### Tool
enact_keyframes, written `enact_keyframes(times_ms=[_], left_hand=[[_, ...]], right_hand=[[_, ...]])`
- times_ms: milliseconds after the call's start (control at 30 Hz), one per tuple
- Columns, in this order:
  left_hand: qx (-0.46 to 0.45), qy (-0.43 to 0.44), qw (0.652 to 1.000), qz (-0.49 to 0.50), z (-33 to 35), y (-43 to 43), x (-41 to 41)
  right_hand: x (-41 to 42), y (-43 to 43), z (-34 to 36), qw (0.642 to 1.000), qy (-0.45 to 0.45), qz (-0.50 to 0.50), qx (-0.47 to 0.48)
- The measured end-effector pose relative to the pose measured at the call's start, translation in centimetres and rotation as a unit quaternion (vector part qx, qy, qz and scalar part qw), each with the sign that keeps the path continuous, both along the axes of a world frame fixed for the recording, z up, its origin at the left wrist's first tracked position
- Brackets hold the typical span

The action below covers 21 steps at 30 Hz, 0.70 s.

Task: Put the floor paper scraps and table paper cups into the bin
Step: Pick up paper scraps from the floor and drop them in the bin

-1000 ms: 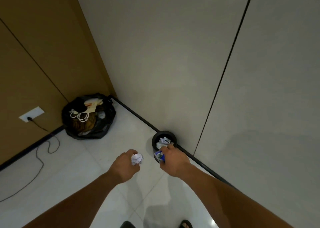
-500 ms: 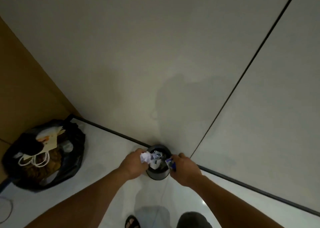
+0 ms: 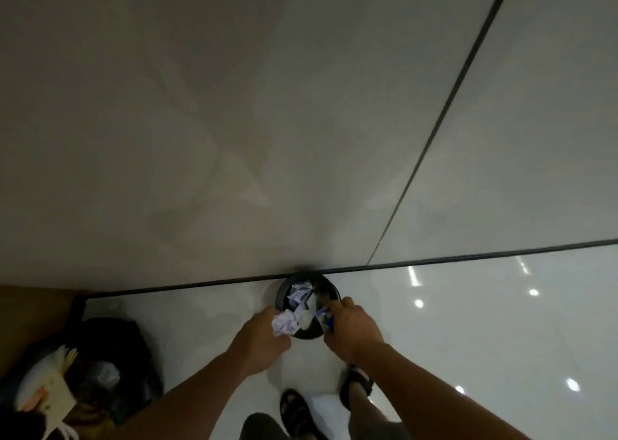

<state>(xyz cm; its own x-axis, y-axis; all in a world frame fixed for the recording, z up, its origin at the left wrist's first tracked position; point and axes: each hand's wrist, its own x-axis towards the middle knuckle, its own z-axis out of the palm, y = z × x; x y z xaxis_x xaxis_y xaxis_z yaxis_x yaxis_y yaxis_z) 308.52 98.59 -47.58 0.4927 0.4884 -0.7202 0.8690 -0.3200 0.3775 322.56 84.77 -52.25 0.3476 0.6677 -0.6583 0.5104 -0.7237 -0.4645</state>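
With the small round black bin (image 3: 279, 297) just ahead between the hands, we bring the left hand (image 3: 264, 337), gripping a crumpled white paper scrap (image 3: 284, 322), and the right hand (image 3: 356, 331), pinching a crushed blue-and-white piece (image 3: 326, 317), fully over its opening before releasing.

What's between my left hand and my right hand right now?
The black bin, in the head view; left hand holds crumpled paper at its near rim, right hand a blue scrap.
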Motion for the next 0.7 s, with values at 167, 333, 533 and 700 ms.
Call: enact_keyframes(times_ms=[167,333,533,700], left_hand=[[-0.014,0.066,0.993,-0.094,-9.7,3.6,3.0],[-0.014,0.081,0.985,-0.151,-22.0,5.2,4.0],[-0.023,0.076,0.983,-0.165,-31.1,7.7,4.2],[-0.006,0.062,0.989,-0.132,-33.4,8.7,3.4]], right_hand=[[-0.2,1.8,-8.8,0.996,0.02,-0.085,-0.025],[-2.8,3.5,-19.9,0.981,0.041,-0.179,-0.068],[-5.2,6.0,-28.3,0.961,0.035,-0.268,-0.056],[-7.2,6.2,-30.5,0.94,0.044,-0.337,-0.003]])
